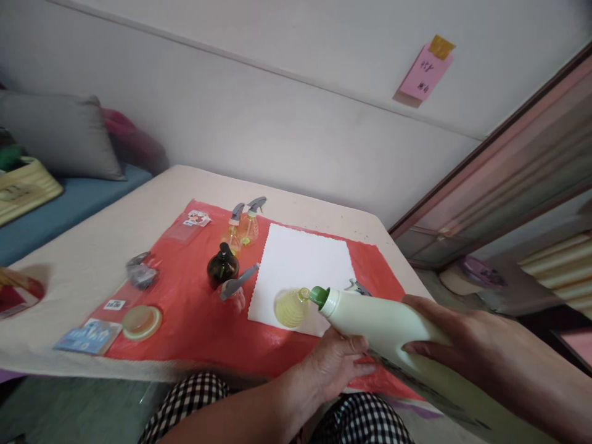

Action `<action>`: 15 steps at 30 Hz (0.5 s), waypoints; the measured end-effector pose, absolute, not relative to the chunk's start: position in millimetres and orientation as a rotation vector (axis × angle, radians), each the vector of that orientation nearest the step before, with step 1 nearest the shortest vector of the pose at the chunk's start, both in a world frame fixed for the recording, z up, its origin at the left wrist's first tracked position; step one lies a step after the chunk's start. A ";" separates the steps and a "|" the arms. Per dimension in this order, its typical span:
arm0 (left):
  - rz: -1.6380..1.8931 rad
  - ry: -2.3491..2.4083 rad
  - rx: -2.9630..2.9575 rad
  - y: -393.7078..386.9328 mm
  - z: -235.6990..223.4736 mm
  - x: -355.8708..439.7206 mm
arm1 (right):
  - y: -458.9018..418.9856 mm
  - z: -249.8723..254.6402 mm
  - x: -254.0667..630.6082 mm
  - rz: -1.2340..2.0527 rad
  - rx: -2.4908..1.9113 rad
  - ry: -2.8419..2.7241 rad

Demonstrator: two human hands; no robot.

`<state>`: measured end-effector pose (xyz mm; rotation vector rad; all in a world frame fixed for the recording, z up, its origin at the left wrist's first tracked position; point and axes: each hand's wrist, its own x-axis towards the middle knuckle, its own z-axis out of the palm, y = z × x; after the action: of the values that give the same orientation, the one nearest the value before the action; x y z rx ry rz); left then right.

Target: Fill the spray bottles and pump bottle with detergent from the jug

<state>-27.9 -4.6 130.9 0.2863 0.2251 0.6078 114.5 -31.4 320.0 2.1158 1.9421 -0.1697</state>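
Observation:
My right hand (pixel 462 342) is wrapped round a large pale green bottle (pixel 388 324), tilted so its green spout (pixel 319 296) touches the mouth of a small yellow bottle (pixel 292 306) standing on a white cloth (pixel 303 268). My left hand (pixel 335 364) supports the big bottle from below, fingers curled against it. A grey spray head (pixel 358 287) lies just behind the spout.
A red mat (pixel 194 320) covers the beige table (pixel 92 259). On it stand a dark brown bottle (pixel 222 266), two small yellow spray bottles (pixel 243 225), a loose grey spray head (pixel 237 282), a round lid (pixel 141 321) and packets (pixel 90 336). A wall lies behind.

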 end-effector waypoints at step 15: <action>0.617 0.211 0.285 -4.8 129.6 -27.7 | -32.1 319.3 115.0 -0.184 2.114 1.965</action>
<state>-27.7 -4.8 129.6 0.2849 0.2110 0.6171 115.0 -32.1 319.3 2.1143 1.9648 -0.1837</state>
